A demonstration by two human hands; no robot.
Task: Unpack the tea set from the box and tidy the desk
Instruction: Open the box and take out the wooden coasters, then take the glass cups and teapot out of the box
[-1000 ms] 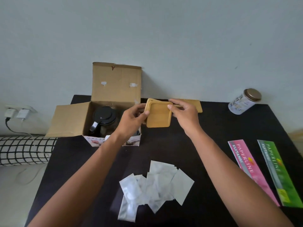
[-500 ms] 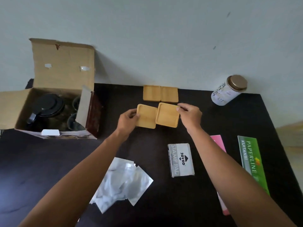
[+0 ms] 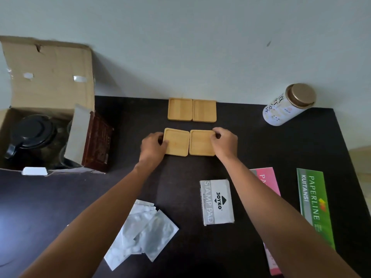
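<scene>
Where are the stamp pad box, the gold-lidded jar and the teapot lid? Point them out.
stamp pad box (image 3: 217,202), head view, middle of its printed top.
gold-lidded jar (image 3: 281,112), head view, white label.
teapot lid (image 3: 32,129), head view, black top.

Box at left, four coasters centre, jar right, maybe tea

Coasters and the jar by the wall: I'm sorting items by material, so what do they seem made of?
Coasters: probably bamboo or light wood, with a matte tan surface, a raised rim and faint grain. Jar: the white printed body could be glass, ceramic or tin, I can't tell which. Its lid looks like brushed bronze-coloured metal with a dull sheen.
</scene>
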